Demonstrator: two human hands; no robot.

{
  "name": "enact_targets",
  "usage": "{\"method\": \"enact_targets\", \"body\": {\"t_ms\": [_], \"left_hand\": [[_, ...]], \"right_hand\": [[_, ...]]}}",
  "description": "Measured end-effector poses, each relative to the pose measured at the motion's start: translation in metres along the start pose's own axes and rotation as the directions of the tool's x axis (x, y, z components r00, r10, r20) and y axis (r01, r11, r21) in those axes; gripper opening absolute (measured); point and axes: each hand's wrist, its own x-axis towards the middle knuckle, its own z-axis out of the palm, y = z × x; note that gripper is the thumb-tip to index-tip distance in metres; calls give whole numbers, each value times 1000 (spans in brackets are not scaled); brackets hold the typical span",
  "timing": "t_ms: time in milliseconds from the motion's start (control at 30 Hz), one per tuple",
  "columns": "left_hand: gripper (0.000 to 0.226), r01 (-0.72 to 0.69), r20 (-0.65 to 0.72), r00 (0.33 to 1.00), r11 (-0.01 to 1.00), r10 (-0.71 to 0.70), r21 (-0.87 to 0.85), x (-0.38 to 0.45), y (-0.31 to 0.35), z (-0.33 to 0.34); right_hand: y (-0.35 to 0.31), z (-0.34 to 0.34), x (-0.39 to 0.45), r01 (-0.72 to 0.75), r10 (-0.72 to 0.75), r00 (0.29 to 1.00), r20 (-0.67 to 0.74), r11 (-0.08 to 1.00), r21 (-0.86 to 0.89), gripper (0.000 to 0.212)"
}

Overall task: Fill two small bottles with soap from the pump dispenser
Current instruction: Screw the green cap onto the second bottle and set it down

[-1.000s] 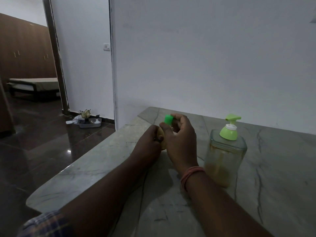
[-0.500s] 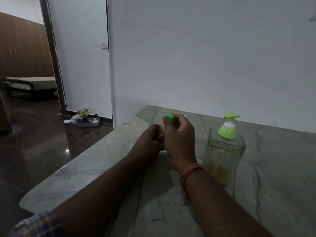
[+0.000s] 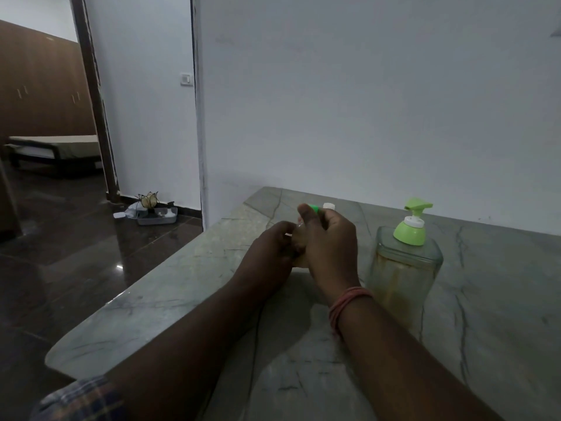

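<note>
Holding: small bottle (image 3: 299,258), pinched between left hand (image 3: 273,250) and right hand (image 3: 329,238), green cap (image 3: 315,208) under right grip. Risk: cross-threaded cap, leakage. Pump dispenser (image 3: 405,268) right of grip, on counter (image 3: 501,299).

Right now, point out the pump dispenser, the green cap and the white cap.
pump dispenser (image 3: 405,278), head view, on its clear body.
green cap (image 3: 314,208), head view, on the sliver above the right hand's fingers.
white cap (image 3: 328,206), head view, on its top.
</note>
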Motion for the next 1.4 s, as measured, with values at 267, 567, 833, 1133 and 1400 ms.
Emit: {"method": "enact_targets", "body": {"t_ms": [267,567,833,1133,1400], "left_hand": [[35,-103,-167,975,966,145,239,-10,9,-3],[35,-65,-168,981,978,99,200,-12,7,2],[35,-15,-190,981,990,42,141,-2,-4,0],[17,109,-337,940,983,-53,150,4,-9,-2],[35,234,-310,912,962,-268,-141,52,-5,-9]], "right_hand": [[-3,6,-3,-52,49,988,-148,999,-16,35],[4,3,-1,-113,112,993,22,993,47,35],[8,5,3,-9,9,1000,19,1000,-8,32],[9,9,-9,-175,187,972,143,980,-93,54],[22,16,-9,-81,118,989,92,938,-338,16]]}}
